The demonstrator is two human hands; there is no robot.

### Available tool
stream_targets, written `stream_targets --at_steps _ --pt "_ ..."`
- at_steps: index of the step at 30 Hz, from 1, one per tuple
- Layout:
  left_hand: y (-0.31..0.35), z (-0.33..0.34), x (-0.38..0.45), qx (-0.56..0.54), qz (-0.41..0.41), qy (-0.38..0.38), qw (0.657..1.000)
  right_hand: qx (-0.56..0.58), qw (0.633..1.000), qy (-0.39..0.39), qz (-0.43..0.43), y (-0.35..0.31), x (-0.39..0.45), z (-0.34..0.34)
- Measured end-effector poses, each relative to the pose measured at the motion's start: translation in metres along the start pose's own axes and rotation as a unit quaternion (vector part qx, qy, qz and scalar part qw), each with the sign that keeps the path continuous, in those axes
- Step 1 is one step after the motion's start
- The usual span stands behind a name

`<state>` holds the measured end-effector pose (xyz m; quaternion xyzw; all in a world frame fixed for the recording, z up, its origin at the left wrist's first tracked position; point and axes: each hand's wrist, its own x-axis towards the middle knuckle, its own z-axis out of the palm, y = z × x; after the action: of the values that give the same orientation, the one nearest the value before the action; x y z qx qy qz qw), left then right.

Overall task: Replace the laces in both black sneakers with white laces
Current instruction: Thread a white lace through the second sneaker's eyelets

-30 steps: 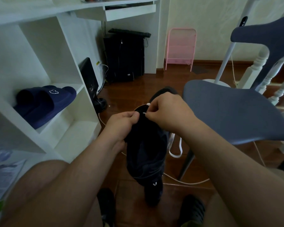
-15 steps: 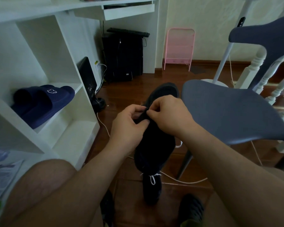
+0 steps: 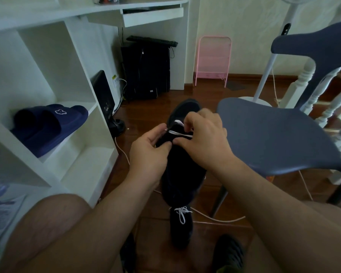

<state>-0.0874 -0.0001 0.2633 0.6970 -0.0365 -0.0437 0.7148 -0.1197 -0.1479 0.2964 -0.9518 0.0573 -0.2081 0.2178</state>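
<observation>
Both hands are working at the toe end of a black sneaker (image 3: 182, 170) held up over the person's lap. The left hand (image 3: 148, 154) is gripping the sneaker's side, thumb and fingers curled around the upper. The right hand (image 3: 205, 140) is pinching the white lace (image 3: 180, 133), which is lying across the lowest eyelets in 1 or 2 short bars.

Judging from this, the threading on this sneaker is only beginning: just the lowest rows are showing white, and the rest of the eyelets, hidden in the dark upper, seem to be waiting. A second black sneaker (image 3: 181, 227) is standing on the floor (image 3: 146, 107) below, between the person's feet, with a white lace tied in a bow near its top, so that one appears to be finished. No old black laces are showing anywhere.

The floor is glossy dark brown wood, with a pale cord (image 3: 220, 219) trailing across it. To the left, a white shelf unit (image 3: 77, 123) is holding a pair of navy slippers (image 3: 49, 125). A blue-grey chair (image 3: 280, 134) is standing just to the right of the hands. Farther back, a dark computer tower (image 3: 146, 71) is sitting under a white bench (image 3: 106, 8), and a pink rack (image 3: 213, 60) is leaning against the pale wall.
</observation>
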Motion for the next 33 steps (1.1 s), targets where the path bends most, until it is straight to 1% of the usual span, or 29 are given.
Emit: stream_targets --at_steps 2,4,5,7,9,10,11,13,15,16,18,19,20,21,22,23,24,25,26,27,28,29,31,32,33 --pt "0.005 -0.003 0.005 -0.042 0.009 0.035 0.998 -0.025 0.999 -0.01 0.037 0.01 -0.003 -0.002" --pt "0.01 -0.006 0.007 -0.094 0.017 0.052 0.994 0.009 0.993 -0.051 0.106 0.024 -0.002 -0.003" --pt "0.011 -0.006 0.007 -0.108 0.02 0.047 0.993 0.037 0.989 -0.058 0.128 0.029 -0.001 -0.001" --pt "0.013 -0.004 0.005 -0.11 0.019 0.006 0.994 0.061 0.989 -0.034 0.127 0.035 -0.002 0.003" --pt "0.015 -0.004 0.006 -0.116 -0.009 -0.027 0.993 0.064 0.992 0.013 0.108 0.035 -0.002 0.003" --pt "0.018 -0.007 0.008 -0.132 -0.034 -0.02 0.99 0.06 0.993 0.036 0.098 0.036 -0.002 0.001" --pt "0.019 -0.012 0.014 -0.159 -0.067 0.007 0.985 0.05 0.994 0.053 0.085 0.037 -0.002 -0.002" --pt "0.016 -0.028 0.032 -0.236 -0.138 0.08 0.959 0.016 0.996 0.07 0.053 0.039 -0.002 -0.005" --pt "0.013 -0.048 0.053 -0.32 -0.174 0.143 0.92 0.002 0.997 0.067 0.031 0.039 -0.004 -0.003" --pt "0.013 -0.058 0.063 -0.366 -0.173 0.174 0.898 0.001 0.997 0.064 0.032 0.039 -0.005 -0.002" --pt "0.016 -0.081 0.078 -0.453 -0.145 0.23 0.849 0.001 0.996 0.074 0.049 0.042 -0.005 -0.004" --pt "0.019 -0.09 0.082 -0.468 -0.132 0.243 0.839 0.003 0.995 0.081 0.06 0.045 -0.005 -0.007" --pt "0.023 -0.095 0.084 -0.45 -0.129 0.239 0.851 0.005 0.994 0.085 0.069 0.046 -0.004 -0.011" --pt "0.027 -0.093 0.081 -0.382 -0.13 0.227 0.887 0.004 0.994 0.087 0.073 0.047 -0.004 -0.014" --pt "0.028 -0.085 0.076 -0.279 -0.124 0.202 0.931 0.0 0.994 0.087 0.07 0.046 -0.005 -0.016" --pt "0.028 -0.071 0.067 -0.157 -0.104 0.166 0.968 -0.006 0.994 0.086 0.064 0.043 -0.005 -0.015" --pt "0.026 -0.056 0.055 -0.043 -0.077 0.119 0.989 -0.011 0.995 0.085 0.059 0.04 -0.006 -0.014" --pt "0.022 -0.042 0.045 0.049 -0.052 0.066 0.995 -0.013 0.995 0.083 0.056 0.038 -0.006 -0.012" --pt "0.018 -0.031 0.034 0.123 -0.031 0.01 0.992 -0.013 0.995 0.084 0.054 0.036 -0.006 -0.01" --pt "0.013 -0.024 0.025 0.176 -0.013 -0.042 0.983 -0.011 0.995 0.087 0.053 0.035 -0.006 -0.01" --pt "0.008 -0.019 0.019 0.212 0.009 -0.078 0.974 -0.008 0.994 0.092 0.052 0.034 -0.005 -0.011" --pt "0.004 -0.016 0.016 0.232 0.037 -0.094 0.967 -0.003 0.994 0.097 0.052 0.034 -0.005 -0.012" --pt "-0.002 -0.014 0.016 0.212 0.078 -0.105 0.969 0.006 0.993 0.104 0.05 0.035 -0.005 -0.014" --pt "-0.002 -0.014 0.018 0.183 0.074 -0.094 0.976 0.01 0.993 0.107 0.051 0.036 -0.004 -0.015" --pt "-0.001 -0.017 0.022 0.154 0.049 -0.073 0.984 0.016 0.992 0.111 0.055 0.037 -0.004 -0.016"
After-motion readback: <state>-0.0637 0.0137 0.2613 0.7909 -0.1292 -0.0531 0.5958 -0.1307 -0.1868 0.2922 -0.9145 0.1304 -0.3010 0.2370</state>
